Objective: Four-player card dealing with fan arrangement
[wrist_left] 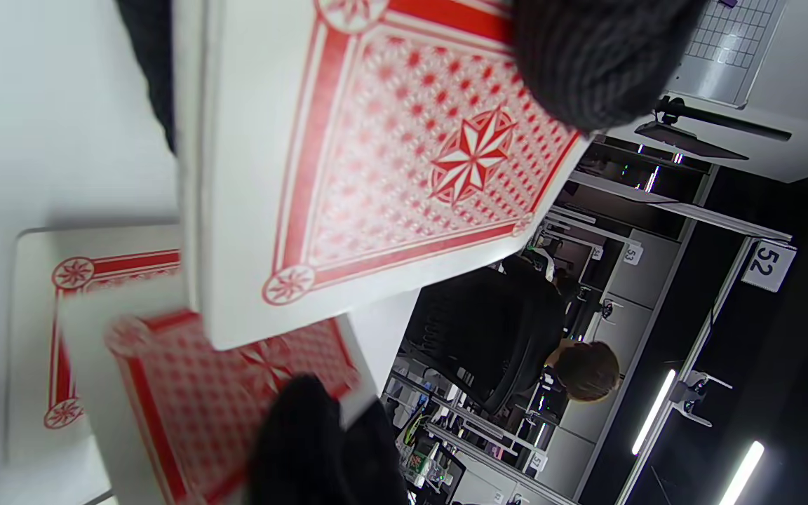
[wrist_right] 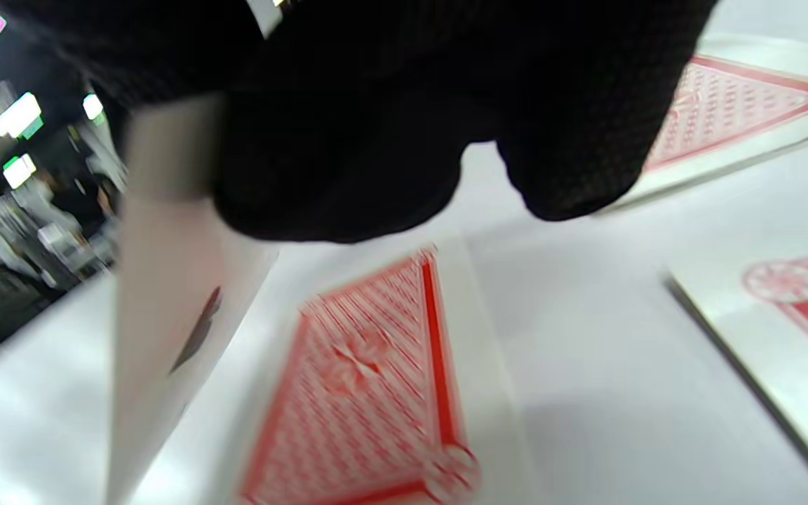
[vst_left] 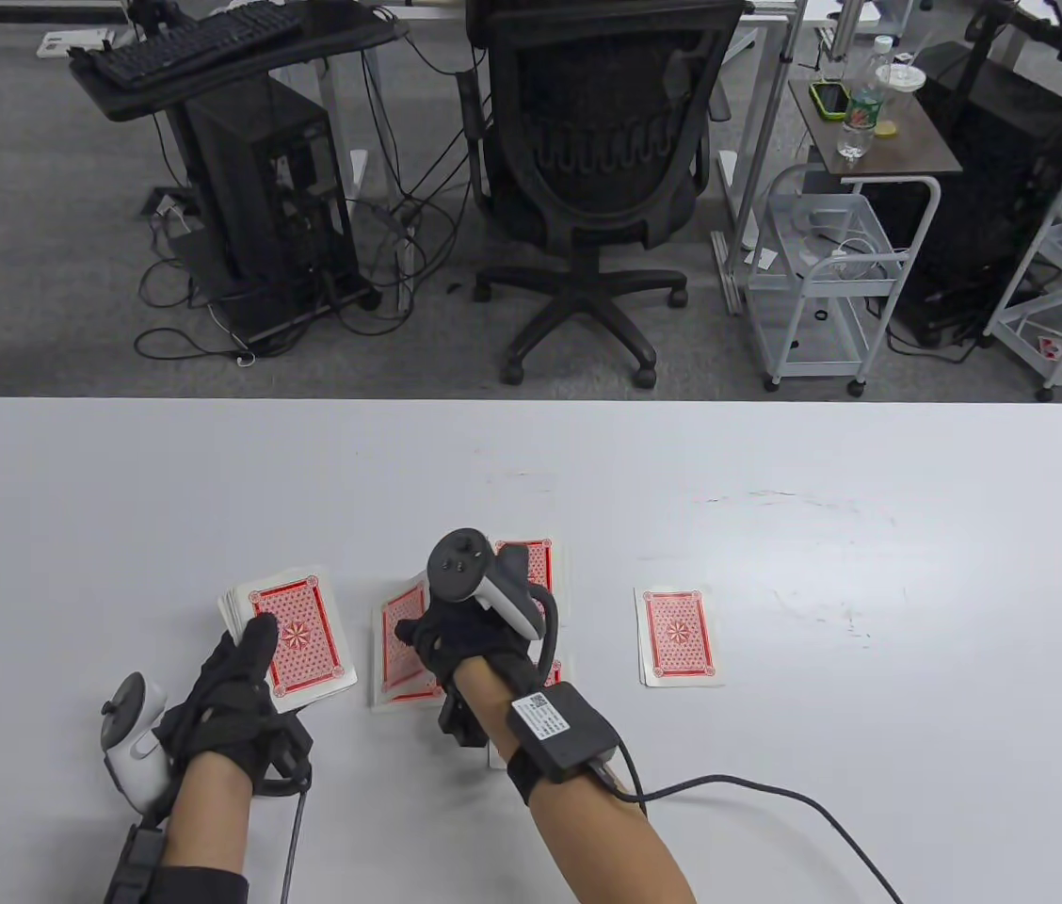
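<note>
A white table (vst_left: 776,471) with rounded corners fills the lower half of the table view; faint scuffs mark its right side. Beyond it lies grey carpet with one black mesh chair (vst_left: 602,160), one black computer tower (vst_left: 272,188) under a shelf that carries a keyboard (vst_left: 192,38), loose cables on the floor, and one white cart (vst_left: 823,273). The cart's brown top bears two bottles (vst_left: 860,108) and a green-cased phone (vst_left: 829,97). In the left wrist view a person sits far off among desks.

All cards show red patterned backs. The left hand (vst_left: 230,687) grips one deck (vst_left: 291,636), fingers curled beneath it and the thumb lying across the top card; the deck sits above the table at lower left. The right hand (vst_left: 470,640) pinches one card (wrist_right: 165,301) by its edge, tilted above the table just right of the deck; the right wrist view shows its pale face with a dark pip, too blurred to read.

Dealt cards lie face down in four places: one card (vst_left: 679,636) alone, well to the right; one (vst_left: 399,650) under the right hand's thumb side; one (vst_left: 531,565) beyond the knuckles; and a sliver (vst_left: 555,670) beside the wrist. Whether any of the last three is a single card or several, I cannot tell.
</note>
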`<state>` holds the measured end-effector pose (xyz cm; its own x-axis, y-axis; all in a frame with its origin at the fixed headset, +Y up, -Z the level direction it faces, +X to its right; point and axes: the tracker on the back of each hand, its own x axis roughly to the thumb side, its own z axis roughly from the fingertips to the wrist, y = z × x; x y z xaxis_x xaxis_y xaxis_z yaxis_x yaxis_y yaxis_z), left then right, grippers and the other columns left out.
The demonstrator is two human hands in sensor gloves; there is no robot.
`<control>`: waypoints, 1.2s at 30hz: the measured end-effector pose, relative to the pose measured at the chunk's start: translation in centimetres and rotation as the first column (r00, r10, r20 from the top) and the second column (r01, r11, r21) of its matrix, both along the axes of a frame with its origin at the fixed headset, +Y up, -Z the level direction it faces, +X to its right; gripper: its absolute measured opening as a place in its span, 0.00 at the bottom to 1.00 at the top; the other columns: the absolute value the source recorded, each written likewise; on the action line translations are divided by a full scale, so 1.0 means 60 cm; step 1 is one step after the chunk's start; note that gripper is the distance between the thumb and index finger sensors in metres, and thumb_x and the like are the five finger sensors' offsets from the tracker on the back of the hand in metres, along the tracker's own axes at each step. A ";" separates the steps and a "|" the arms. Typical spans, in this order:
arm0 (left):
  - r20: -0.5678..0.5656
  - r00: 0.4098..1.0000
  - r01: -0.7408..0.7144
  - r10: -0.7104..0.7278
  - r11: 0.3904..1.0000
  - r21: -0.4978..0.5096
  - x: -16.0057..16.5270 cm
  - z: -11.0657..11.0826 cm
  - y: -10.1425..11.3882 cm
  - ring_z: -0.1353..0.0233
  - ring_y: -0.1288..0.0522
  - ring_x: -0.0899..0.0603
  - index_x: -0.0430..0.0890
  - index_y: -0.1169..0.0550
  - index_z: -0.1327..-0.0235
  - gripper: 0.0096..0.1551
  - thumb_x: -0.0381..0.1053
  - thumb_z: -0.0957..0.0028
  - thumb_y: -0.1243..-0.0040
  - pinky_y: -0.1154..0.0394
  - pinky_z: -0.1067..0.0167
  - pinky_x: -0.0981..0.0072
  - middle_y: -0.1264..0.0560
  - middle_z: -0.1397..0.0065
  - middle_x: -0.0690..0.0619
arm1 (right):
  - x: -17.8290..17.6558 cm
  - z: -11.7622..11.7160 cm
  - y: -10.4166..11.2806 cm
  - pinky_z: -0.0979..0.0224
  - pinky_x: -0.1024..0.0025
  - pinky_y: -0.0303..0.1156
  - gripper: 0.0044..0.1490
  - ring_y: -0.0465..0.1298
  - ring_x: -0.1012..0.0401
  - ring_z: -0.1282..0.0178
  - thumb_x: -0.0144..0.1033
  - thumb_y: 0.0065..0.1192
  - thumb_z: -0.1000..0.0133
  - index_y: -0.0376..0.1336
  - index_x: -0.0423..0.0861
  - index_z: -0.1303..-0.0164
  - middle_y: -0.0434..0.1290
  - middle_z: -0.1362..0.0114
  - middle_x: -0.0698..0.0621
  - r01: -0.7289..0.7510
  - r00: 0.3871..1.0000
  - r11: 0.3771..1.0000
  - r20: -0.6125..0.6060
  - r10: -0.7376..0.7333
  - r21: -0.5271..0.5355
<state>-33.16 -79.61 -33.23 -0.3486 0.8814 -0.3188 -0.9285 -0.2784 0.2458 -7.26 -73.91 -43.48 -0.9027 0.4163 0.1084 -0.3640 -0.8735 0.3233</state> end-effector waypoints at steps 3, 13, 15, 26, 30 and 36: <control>0.016 1.000 0.003 -0.003 1.000 0.005 0.004 -0.002 0.001 0.38 0.15 0.42 0.56 0.29 0.32 0.29 0.61 0.44 0.37 0.16 0.46 0.52 0.22 0.32 0.59 | -0.031 -0.002 -0.021 0.46 0.54 0.76 0.56 0.82 0.69 0.71 0.50 0.72 0.46 0.48 0.30 0.22 0.74 0.47 0.54 -0.266 0.964 0.963 -0.007 0.266 0.050; 0.034 0.999 -0.015 0.015 1.000 0.025 0.013 -0.007 0.000 0.39 0.15 0.42 0.56 0.29 0.32 0.29 0.61 0.44 0.37 0.16 0.47 0.52 0.21 0.33 0.58 | -0.007 0.003 0.013 0.42 0.50 0.73 0.50 0.83 0.65 0.65 0.56 0.63 0.41 0.52 0.35 0.21 0.74 0.43 0.52 -0.141 0.990 0.989 0.013 0.140 0.034; 0.038 0.999 -0.021 0.020 0.999 0.028 0.017 -0.007 0.000 0.39 0.15 0.42 0.56 0.29 0.33 0.29 0.62 0.45 0.37 0.16 0.47 0.52 0.21 0.33 0.58 | 0.011 0.008 0.038 0.40 0.47 0.72 0.45 0.84 0.61 0.59 0.56 0.59 0.39 0.55 0.36 0.23 0.74 0.40 0.48 0.071 0.997 0.997 0.017 -0.071 0.013; 0.136 0.990 -0.054 0.037 0.991 0.121 0.090 0.004 0.018 0.40 0.14 0.43 0.57 0.27 0.35 0.28 0.62 0.47 0.34 0.16 0.48 0.52 0.20 0.35 0.60 | 0.043 0.066 0.055 0.38 0.42 0.70 0.48 0.84 0.56 0.51 0.44 0.75 0.49 0.55 0.36 0.26 0.71 0.39 0.49 0.501 0.860 0.865 -0.129 -0.494 0.029; 0.195 0.978 -0.095 0.071 0.989 0.113 0.101 0.002 0.015 0.39 0.15 0.43 0.56 0.27 0.34 0.28 0.62 0.47 0.35 0.16 0.47 0.52 0.20 0.34 0.59 | 0.083 0.067 0.053 0.39 0.44 0.73 0.45 0.87 0.59 0.57 0.42 0.78 0.51 0.61 0.35 0.30 0.78 0.46 0.52 0.549 0.836 0.834 -0.059 -0.546 0.059; 0.184 0.982 -0.073 0.052 0.991 0.110 0.099 -0.004 0.012 0.39 0.15 0.43 0.57 0.28 0.34 0.28 0.61 0.46 0.36 0.16 0.47 0.52 0.21 0.34 0.59 | 0.135 0.034 0.068 0.40 0.47 0.72 0.45 0.86 0.60 0.61 0.42 0.78 0.51 0.61 0.34 0.30 0.79 0.48 0.53 0.558 0.829 0.829 0.036 -0.559 0.023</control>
